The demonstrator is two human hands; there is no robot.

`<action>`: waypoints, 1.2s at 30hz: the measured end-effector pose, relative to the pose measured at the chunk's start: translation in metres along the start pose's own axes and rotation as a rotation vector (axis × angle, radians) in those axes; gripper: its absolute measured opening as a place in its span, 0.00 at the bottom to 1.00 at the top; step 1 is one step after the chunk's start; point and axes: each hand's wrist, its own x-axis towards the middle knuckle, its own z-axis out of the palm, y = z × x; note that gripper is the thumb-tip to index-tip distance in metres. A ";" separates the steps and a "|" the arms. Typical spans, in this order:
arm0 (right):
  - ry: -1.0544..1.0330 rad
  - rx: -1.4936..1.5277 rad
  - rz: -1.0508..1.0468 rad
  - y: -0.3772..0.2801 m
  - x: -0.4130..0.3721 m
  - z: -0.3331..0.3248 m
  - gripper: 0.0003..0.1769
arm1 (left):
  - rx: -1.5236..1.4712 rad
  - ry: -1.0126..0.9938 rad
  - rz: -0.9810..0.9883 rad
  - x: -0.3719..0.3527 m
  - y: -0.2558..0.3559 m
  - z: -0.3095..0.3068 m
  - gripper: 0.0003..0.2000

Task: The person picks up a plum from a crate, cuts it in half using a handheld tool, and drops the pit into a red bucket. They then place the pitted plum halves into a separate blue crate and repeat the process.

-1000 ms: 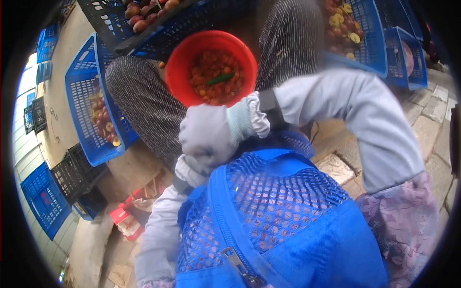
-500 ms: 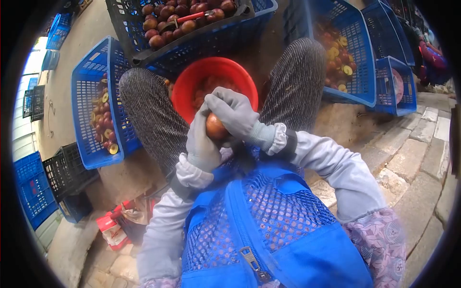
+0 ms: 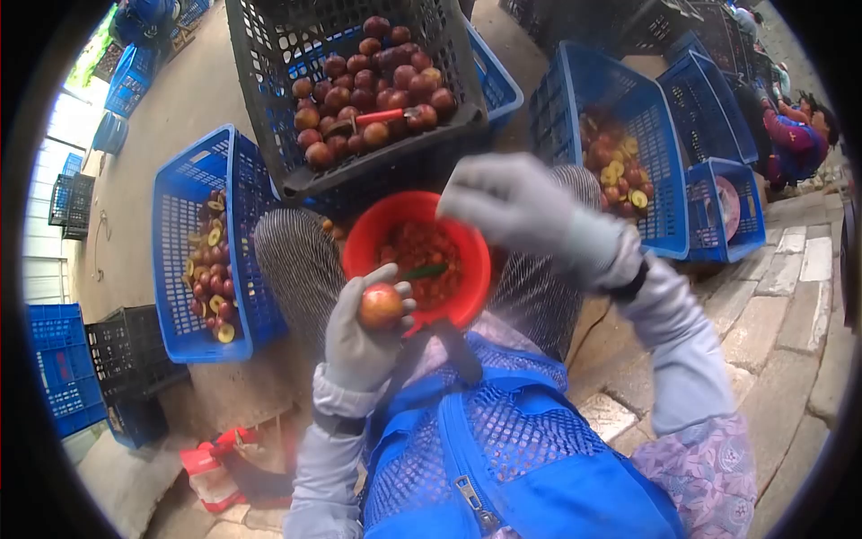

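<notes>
A reddish-orange plum [image 3: 381,305] rests in my gloved left hand [image 3: 357,346], palm turned up and fingers curled around it. Just beyond stands a red bucket [image 3: 478,296], partly filled with reddish pulp-like bits [image 3: 409,241]. Among these bits lies a slim green thing [image 3: 424,271]. My gloved right hand [image 3: 521,202] hangs over the bucket's right rim, apart from the plum. Motion blurs its fingers, and I cannot tell whether they hold anything.
A black crate [image 3: 296,184] of whole plums, with a red-handled tool [image 3: 380,117] on top, stands ahead. Blue crates of cut plums flank me at left [image 3: 166,269] and right [image 3: 669,216]. A red-white bag [image 3: 211,476] sits lower left; a person [image 3: 799,144] is at far right.
My hands have come apart: the right has lifted away to the right, while the left stays low with the plum. The view has shifted, showing more of the bucket and the black crate.
</notes>
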 end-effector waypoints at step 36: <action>-0.163 0.471 0.327 -0.025 -0.008 0.070 0.12 | -0.273 -0.185 0.333 0.010 0.038 0.026 0.31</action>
